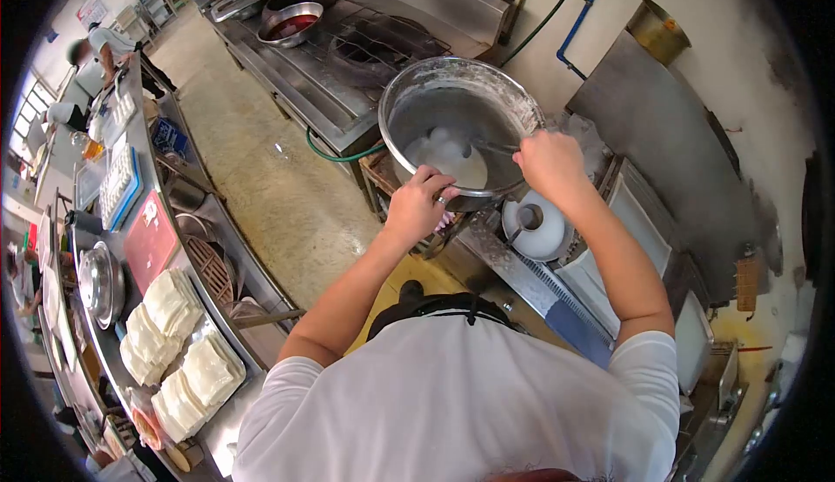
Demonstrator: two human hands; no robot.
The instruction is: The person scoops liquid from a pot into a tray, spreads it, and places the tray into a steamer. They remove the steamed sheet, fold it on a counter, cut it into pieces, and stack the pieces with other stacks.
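A large, deep metal bowl (402, 117) stands tilted toward me, its inner wall smeared with white residue. White liquid (461, 167) with pale lumps or foam lies in its bottom. My left hand (417, 206) is closed over the near rim, a ring on one finger. In my right hand (552, 164), at the right rim, is the handle of a metal ladle (496, 146); its head reaches down to the white liquid and is partly hidden. Just below the bowl, a white container (541, 237) has another ladle (527, 217) resting in its opening.
A steel stove (304, 90) with a metal basin (291, 25) of red content is ahead. To my left runs a long counter holding stacked white sheets (183, 330), a red board (150, 238) and a blue tray (120, 188). People work at the far left.
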